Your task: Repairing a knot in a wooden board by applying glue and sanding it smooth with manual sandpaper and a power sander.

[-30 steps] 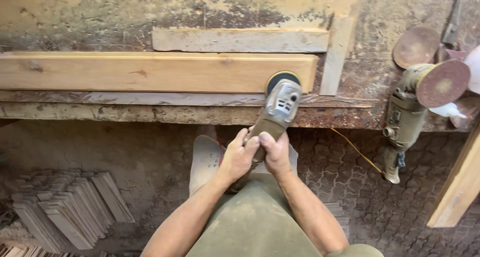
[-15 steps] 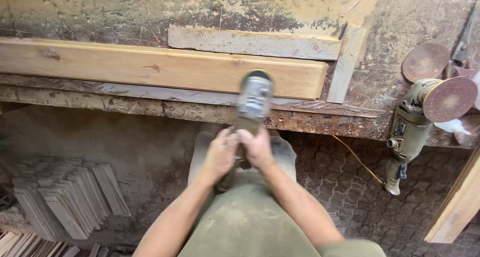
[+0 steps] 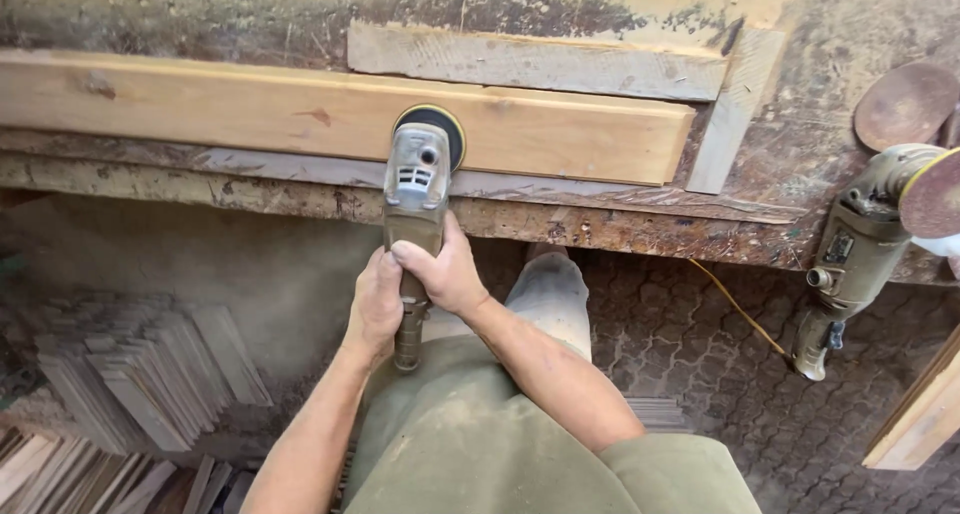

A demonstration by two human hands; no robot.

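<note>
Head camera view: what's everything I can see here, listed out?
Sander: one, grey, disc on the plank, held by both hands.
Plank: one, pale wood, lying along the workbench.
Workbench: one, dusty brown, across the top.
Grey boards: two, behind and right of the plank.
Second sander: one, olive, at the bench's right end.
Loose disc: one, rust-brown, upper right.
Wood slats: a stack, grey, floor lower left.
Left hand, right hand: gripping the sander's handle.

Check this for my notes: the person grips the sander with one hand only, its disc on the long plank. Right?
Not quite: both hands, left hand and right hand, grip the sander, as the head view shows. Its disc does sit on the long plank.
</note>
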